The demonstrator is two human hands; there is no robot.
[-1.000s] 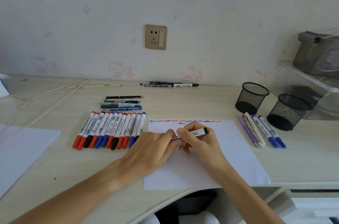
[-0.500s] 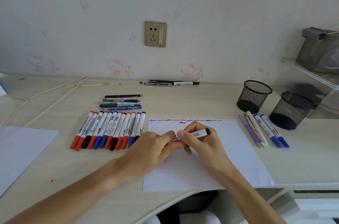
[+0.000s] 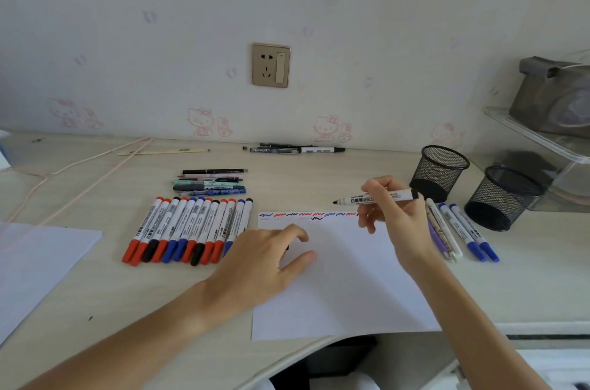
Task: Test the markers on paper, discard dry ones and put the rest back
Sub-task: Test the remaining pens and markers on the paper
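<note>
One uncapped black whiteboard marker [image 3: 376,198], white barrel, lying near level in the air with its bare tip toward 9 o'clock, above the top edge of the paper [image 3: 344,278] at about 1 o'clock of the sheet. Held by the right hand [image 3: 396,214], whose fingers and thumb pinch the barrel at its middle. Judged light, stiff and smooth-skinned; a hold nearer the tip would likely steady the stroke, and the nib is the only delicate part.

Left hand [image 3: 265,258]: resting on the sheet's left margin at 9 o'clock, fingers loosely curled; something dark shows beneath them, probably the cap, but this cannot be told for certain.

Sheet: a line of red, blue and black test squiggles along its top edge, a few more just under it.

Row of capped markers [image 3: 191,230]: side by side on the desk [image 3: 95,294] at 9 o'clock of the sheet, red, black and blue caps toward the viewer.

Sorted pens [image 3: 459,233]: a small group at 3 o'clock of the sheet, just beside two mesh cups [image 3: 439,171].
</note>
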